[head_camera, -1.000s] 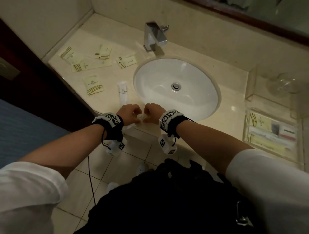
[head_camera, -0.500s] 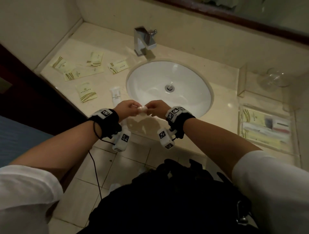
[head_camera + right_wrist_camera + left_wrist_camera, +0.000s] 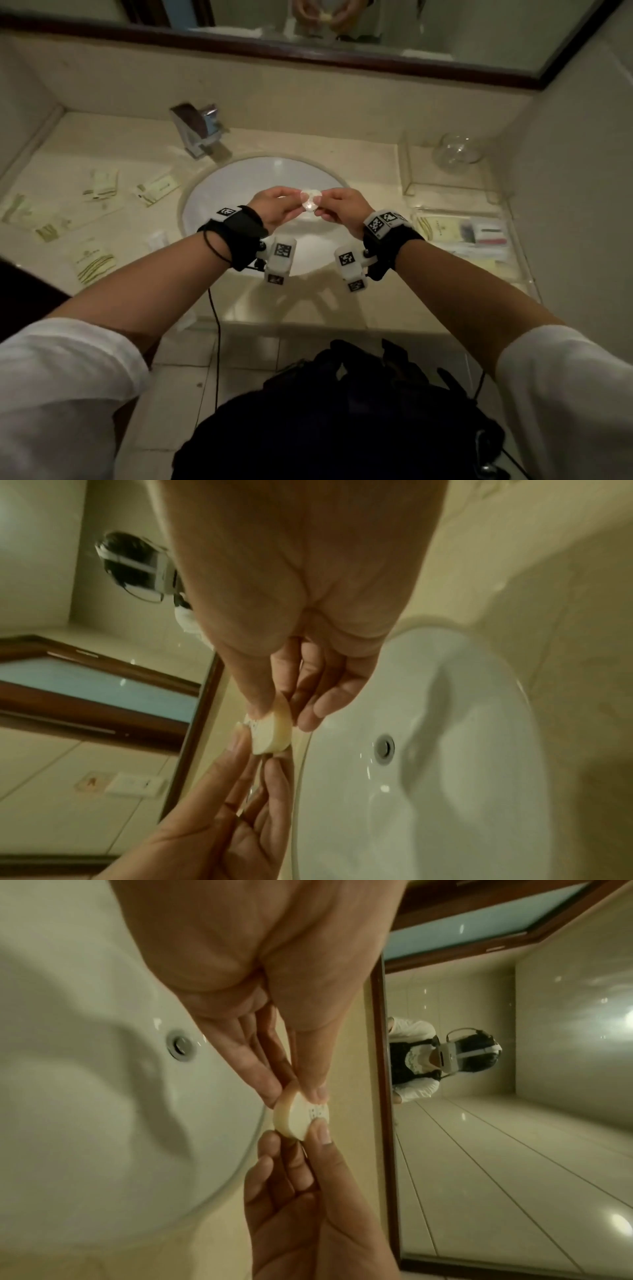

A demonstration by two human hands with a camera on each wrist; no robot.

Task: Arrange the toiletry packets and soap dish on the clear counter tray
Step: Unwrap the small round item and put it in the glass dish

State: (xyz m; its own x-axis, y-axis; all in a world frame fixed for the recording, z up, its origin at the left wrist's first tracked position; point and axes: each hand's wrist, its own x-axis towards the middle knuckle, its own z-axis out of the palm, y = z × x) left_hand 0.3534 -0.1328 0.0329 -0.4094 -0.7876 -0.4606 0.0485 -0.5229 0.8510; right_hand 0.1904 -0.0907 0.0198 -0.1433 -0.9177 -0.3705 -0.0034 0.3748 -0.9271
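Observation:
A small round pale soap (image 3: 310, 202) hangs above the white basin (image 3: 219, 192). My left hand (image 3: 295, 202) pinches its left edge and my right hand (image 3: 324, 205) pinches its right edge. In the left wrist view the soap (image 3: 297, 1119) sits between my left hand's thumb and fingers (image 3: 270, 1085), with the right hand (image 3: 301, 1141) below. The right wrist view has the soap (image 3: 272, 734) under my right hand (image 3: 281, 714). Several cream toiletry packets (image 3: 92, 262) lie on the left counter. The clear tray (image 3: 407, 164) stands at the right and holds a glass dish (image 3: 457, 152) and packets (image 3: 445, 231).
A chrome tap (image 3: 198, 132) stands behind the basin. A small white tube (image 3: 157, 238) lies by the basin's left rim. The mirror (image 3: 308, 20) runs along the back wall. A black bag (image 3: 335, 411) hangs at my front, and a thin cable (image 3: 215, 329) drops from the left wrist.
Both hands have lifted the soap from the counter's front edge to above the basin. The view has tilted up and now takes in the mirror.

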